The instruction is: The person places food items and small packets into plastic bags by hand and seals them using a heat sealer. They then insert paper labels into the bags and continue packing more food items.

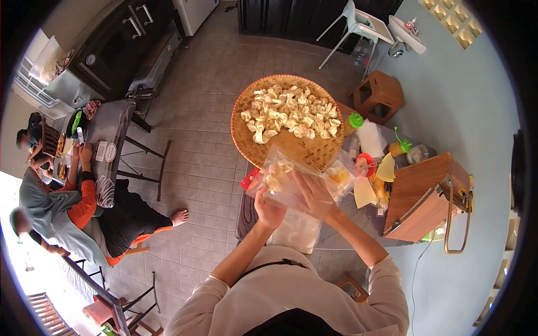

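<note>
Left hand (269, 211) and right hand (315, 194) hold a bag (284, 178), each grip closed on it. A tray (302, 149) lies just behind.

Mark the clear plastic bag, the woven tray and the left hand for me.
clear plastic bag (291, 182): head view, film at its middle.
woven tray (319, 150): head view, bare weave near its lower rim.
left hand (269, 210): head view, back of the hand.

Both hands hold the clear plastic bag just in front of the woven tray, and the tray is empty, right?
Not empty: the head view shows the woven tray holding many pale folded pieces. The left hand and right hand do hold the clear plastic bag in front of it.
</note>
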Tool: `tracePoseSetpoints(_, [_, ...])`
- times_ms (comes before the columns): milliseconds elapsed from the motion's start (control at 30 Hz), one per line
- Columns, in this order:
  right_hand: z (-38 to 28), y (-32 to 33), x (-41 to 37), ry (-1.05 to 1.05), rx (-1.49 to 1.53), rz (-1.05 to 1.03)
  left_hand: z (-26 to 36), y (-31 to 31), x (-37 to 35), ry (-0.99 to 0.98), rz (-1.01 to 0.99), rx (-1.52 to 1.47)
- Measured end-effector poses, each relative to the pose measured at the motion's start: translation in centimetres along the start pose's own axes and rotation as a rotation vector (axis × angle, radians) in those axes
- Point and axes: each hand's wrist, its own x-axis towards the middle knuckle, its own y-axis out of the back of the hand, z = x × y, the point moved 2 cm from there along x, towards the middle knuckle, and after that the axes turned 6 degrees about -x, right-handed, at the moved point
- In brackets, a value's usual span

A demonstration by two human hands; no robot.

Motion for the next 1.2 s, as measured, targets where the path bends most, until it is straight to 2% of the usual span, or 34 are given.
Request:
tracePoseSetpoints(67, [0.2, -0.4, -0.1, -0.028, 0.044, 0.002, 0.0, -0.2, 0.3, -0.01, -0.007, 0.002])
tracePoseSetpoints(133, [-0.3, -0.1, 0.2, -0.012, -0.083, 0.074, 0.0, -0.5, 0.2, -0.037, 0.006, -0.026])
tracePoseSetpoints(267, [-0.5, -0.2, 0.5, -0.03, -0.055, 0.026, -0.4, -0.2, -0.1, -0.078, -0.014, 0.08])
tracePoseSetpoints(333, [-0.9, -0.1, 0.9, 0.014, -0.026, 0.086, -0.5, 1.2, 0.2, -0.067, 0.115, 0.228])
tracePoseSetpoints(400, [-0.4, -0.9, 1.0, 0.056, 0.029, 0.072, 0.0, 2.2, 0.8, -0.089, 0.141, 0.217])
tracePoseSetpoints(467, [0.5, -2.2, 0.8, 0.099, 0.085, 0.055, 1.0, 3.1, 1.3, -0.111, 0.168, 0.204])
tracePoseSetpoints(533, [1.3, -3.3, 0.3, 0.13, 0.072, -0.05, 3.0, 3.7, 1.9, -0.211, 0.191, 0.189])
tracePoseSetpoints(600, [1.9, -3.0, 0.0, 0.138, 0.057, 0.009, 5.4, 3.8, 1.9, -0.208, 0.228, 0.172])
tracePoseSetpoints(667, [2.8, -2.7, 0.1, 0.15, 0.042, 0.069, 7.7, 3.9, 2.0, -0.259, 0.175, 0.093])
tracePoseSetpoints(767, [6.0, -4.3, 0.4, -0.253, 0.288, 0.171, 10.2, 4.4, 1.4, -0.294, 0.147, 0.072])
tracePoseSetpoints(900, [10.9, -9.8, 2.7, -0.365, 0.338, 0.158, 10.6, 3.0, 0.5, -0.309, 0.126, 0.099])
tracePoseSetpoints(967, [12.2, -12.5, 4.6, -0.473, 0.315, 0.031, 10.7, 3.2, 0.4, -0.315, 0.144, 0.091])
tracePoseSetpoints(1100, [12.1, -15.6, 9.5, -0.383, 0.204, 0.027, 10.8, 4.0, 0.4, -0.3, 0.134, 0.081])
tracePoseSetpoints(1200, [10.9, -18.3, 12.7, -0.36, 0.358, 0.025, 10.6, 3.5, -0.3, -0.312, 0.195, 0.116])
